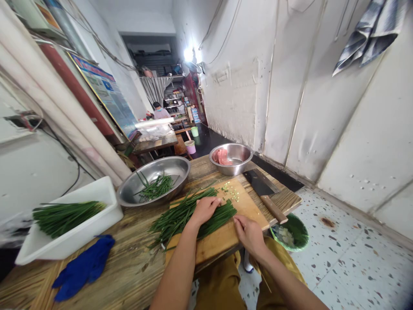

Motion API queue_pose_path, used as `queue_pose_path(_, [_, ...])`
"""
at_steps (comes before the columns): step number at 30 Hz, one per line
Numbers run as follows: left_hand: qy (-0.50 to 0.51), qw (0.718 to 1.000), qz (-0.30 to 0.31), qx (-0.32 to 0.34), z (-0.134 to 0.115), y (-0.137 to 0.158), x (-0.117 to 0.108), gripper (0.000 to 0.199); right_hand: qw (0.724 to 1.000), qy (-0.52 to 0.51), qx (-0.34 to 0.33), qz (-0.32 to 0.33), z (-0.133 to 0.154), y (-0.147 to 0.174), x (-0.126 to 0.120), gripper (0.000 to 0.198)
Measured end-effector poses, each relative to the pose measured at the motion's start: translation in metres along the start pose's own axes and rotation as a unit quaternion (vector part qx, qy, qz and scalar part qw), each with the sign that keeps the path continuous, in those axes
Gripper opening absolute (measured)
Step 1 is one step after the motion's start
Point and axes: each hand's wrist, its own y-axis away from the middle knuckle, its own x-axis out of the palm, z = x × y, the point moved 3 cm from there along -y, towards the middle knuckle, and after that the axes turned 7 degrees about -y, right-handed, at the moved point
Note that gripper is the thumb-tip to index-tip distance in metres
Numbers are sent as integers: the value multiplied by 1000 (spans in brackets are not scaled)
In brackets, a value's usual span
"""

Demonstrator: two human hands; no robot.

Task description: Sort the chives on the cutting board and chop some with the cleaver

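A bundle of green chives (183,213) lies across the wooden cutting board (248,204), its cut ends toward the right. My left hand (206,209) rests over the bundle with its fingers curled round the stalks. At the board's near edge, beside the cut ends, my right hand (250,232) has its fingers pressed together; whatever may be between them is hidden. Small chopped pieces (230,191) are scattered on the board beyond the bundle. To the right of the board a cleaver (261,185) lies flat, its wooden handle pointing toward me.
Behind the board stand a wide steel basin (185,165) with cut greens and a steel bowl (241,165) with pink meat-like slices. A white tub (112,193) of chives and a blue glove (85,269) are at left. A green bin (305,234) sits below right; a person (160,113) is far back.
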Motion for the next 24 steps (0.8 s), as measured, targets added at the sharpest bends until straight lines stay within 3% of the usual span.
queue_pose_path(11, [35,998,47,23,1,2,0,34,1000,-17,-3,-12,0,-1,-1,32])
queue_pose_path(18, [-43,997,37,-48,7,1,2,54,999,-33,3,-25,-2,1,0,32])
queue_pose_path(24, [-5,998,24,-65,4,3,0,51,994,-111,0,-21,3,-4,-7,31])
